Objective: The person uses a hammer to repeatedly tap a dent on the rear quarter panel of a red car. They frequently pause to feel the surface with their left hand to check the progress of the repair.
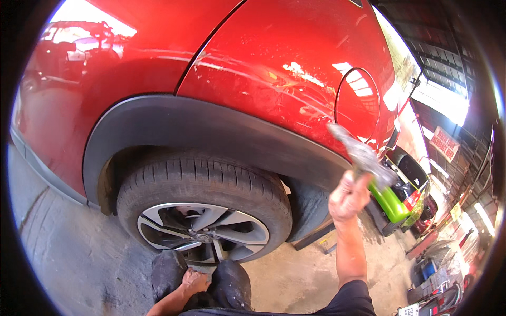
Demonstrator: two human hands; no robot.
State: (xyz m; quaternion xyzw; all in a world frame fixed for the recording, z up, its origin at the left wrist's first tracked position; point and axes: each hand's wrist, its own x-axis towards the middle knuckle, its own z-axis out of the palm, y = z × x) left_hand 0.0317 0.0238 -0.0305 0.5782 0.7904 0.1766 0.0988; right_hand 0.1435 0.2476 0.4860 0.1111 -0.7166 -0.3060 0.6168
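A red car panel (263, 58) with scuffs, scratches and a round fuel flap (357, 102) fills the upper view, above a dark wheel-arch trim (205, 124). My right hand (349, 196) is raised by the trim's right end, its fingers closed on a grey, motion-blurred object (363, 155) that I cannot name. It overlaps the panel below the flap; contact cannot be told. My left hand (195, 280) is low between my knees in front of the wheel (203, 231), fingers curled; what they hold, if anything, is hidden.
My knees (229, 284) are close to the tire. A bright green vehicle (392, 203) stands behind at the right. Assorted items, including a blue container (428, 271), crowd the lower right under a metal roof (440, 47). Concrete floor (84, 253) runs around the car.
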